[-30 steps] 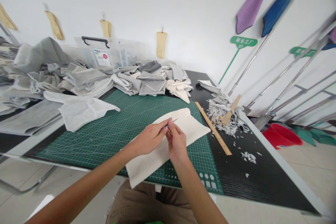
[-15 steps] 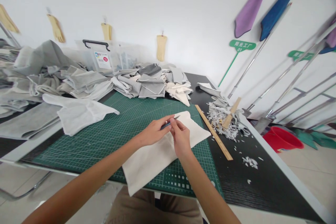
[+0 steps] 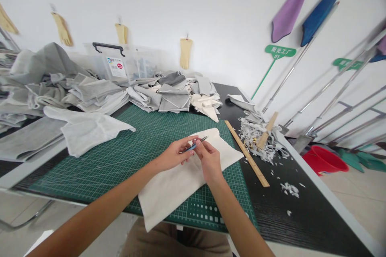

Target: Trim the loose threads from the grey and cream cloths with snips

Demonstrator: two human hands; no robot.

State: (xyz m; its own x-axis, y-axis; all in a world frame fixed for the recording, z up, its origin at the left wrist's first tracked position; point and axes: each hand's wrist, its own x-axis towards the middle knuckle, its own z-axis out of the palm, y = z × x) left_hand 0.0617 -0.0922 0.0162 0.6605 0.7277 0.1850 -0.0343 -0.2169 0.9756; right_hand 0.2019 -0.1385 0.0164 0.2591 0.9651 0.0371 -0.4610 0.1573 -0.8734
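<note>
Green mat [image 3: 144,140]; blue tool [image 3: 191,147] slants, tip up-right

Yellow gloves [image 3: 185,53] hang on the white wall [image 3: 223,12].

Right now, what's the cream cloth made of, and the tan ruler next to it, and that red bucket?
The cream cloth looks like soft, matte fabric: its edges bend and curl. I can't tell which fibre.
The tan ruler is likely smooth wood or bamboo, going by its colour and stiff, straight shape.
The red bucket is probably plastic: bright, even colour.
</note>
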